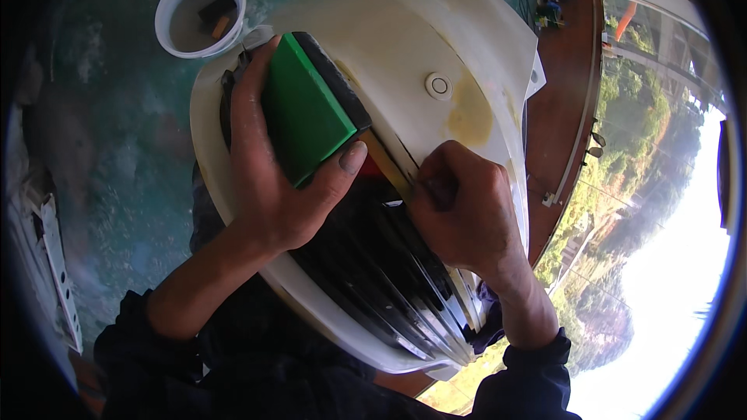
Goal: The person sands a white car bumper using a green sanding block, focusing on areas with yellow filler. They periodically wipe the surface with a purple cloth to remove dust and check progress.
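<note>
My left hand (pixel 272 202) grips a green sanding block (pixel 303 109) with a dark grey layer along its far side. Thumb and fingers clasp it from opposite edges. Beneath lies a pale car bumper (pixel 389 23) with yellowish, sanded-looking patches and a round fitting (pixel 438 85). Black glossy grille bars (pixel 366 257) run across its opening, partly covered by my hands and forearms. My right hand (pixel 475 210) is closed, its curled fingers against the bumper's edge strip beside the grille. Whatever it pinches, if anything, is hidden by the fingers.
A white bucket (pixel 162 19) stands on the green floor (pixel 117 163) at the far left, with greyish water and dark and orange-brown blocks inside. Perforated pale strips (pixel 54 264) lean at the left. Several small items (pixel 556 0) sit far right, by the opening to the outdoors.
</note>
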`<state>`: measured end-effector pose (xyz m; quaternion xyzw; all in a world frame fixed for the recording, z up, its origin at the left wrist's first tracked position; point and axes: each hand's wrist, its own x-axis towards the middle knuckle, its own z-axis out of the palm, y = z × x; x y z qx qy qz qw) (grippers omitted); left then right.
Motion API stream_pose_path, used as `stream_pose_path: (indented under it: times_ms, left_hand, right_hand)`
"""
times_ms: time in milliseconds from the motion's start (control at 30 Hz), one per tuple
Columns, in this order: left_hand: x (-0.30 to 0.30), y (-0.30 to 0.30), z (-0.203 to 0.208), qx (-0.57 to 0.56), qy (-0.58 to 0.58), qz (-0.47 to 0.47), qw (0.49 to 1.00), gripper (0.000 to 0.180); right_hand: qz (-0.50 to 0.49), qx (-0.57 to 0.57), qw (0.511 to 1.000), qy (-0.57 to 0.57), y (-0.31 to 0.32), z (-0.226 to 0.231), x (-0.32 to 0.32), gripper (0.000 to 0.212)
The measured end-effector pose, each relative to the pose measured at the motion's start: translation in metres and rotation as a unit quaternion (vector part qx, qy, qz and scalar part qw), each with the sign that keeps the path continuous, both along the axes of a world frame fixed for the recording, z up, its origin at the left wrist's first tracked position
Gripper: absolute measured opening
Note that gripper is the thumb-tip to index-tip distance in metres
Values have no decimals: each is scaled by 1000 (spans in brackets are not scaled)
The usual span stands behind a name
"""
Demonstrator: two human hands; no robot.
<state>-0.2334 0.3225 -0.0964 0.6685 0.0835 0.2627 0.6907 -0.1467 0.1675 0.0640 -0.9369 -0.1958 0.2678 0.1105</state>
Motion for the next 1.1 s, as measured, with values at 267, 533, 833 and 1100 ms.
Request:
stream_pose_path:
  times_ms: [267,533,833,1100]
  left_hand:
    - [0,-1,3,-106,18,7,994,100]
    - [7,-6,7,37,74,1,997,93]
    - [14,-53,102,457,28,-198,867,79]
    - [-75,-150,199,-198,189,-584,764,85]
  right_hand:
    - [7,43,998,-49,44,-22,47,17]
    - [-308,297,895,-129,-86,104,-30,17]
    - [-524,409,719,-205,-205,110,-248,14]
    - [-532,703,457,-118,-188,91,-306,88]
